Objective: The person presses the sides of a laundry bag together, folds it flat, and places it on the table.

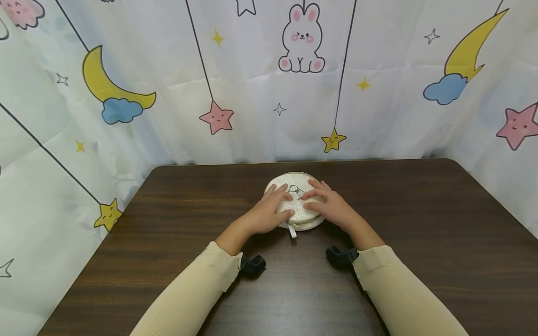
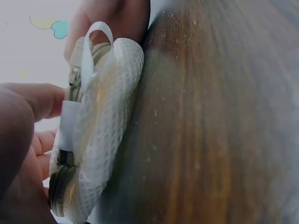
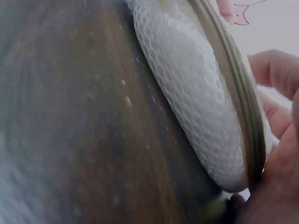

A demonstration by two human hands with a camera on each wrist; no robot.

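Lying on the surface (image 1: 420, 210), the pouch (image 1: 297, 203) is touched from above by the left hand (image 1: 266, 212) and right hand (image 1: 336, 207), both relaxed, grasping nothing; it seems closed, any opening left undone.

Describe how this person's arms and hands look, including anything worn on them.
The left sleeve and right sleeve are plain pale cream, ending just short of the wrists. By each cuff sits a rounded black piece with small holes. The left hand and right hand are ungloved.
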